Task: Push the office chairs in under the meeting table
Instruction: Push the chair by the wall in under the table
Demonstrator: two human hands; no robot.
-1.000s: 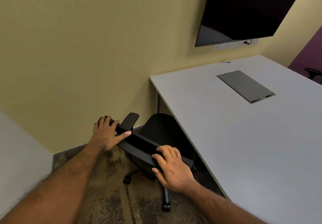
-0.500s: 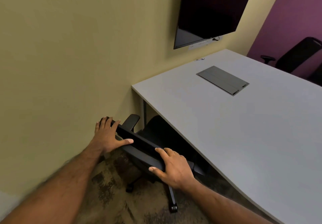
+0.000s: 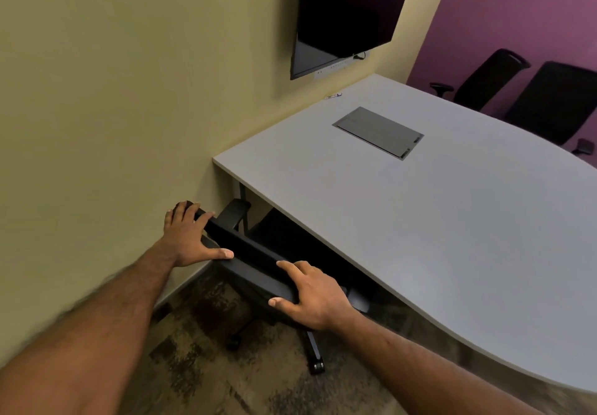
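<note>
Two of my hands, left hand (image 3: 187, 237) and right hand (image 3: 315, 295), rest half-curled over the black chair (image 3: 252, 253) backrest's top edge, its seat tucked beneath the grey table (image 3: 436, 237).

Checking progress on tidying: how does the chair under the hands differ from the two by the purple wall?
The near chair has its seat under the table, with both the left hand and right hand on its backrest. The far chairs stand untouched across the table. All are black.

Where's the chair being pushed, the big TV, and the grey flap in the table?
chair (image 3: 245, 246), head view, top edge of its backrest.
TV (image 3: 349, 4), head view, dark screen.
grey flap (image 3: 376, 130), head view, middle of its lid.
</note>
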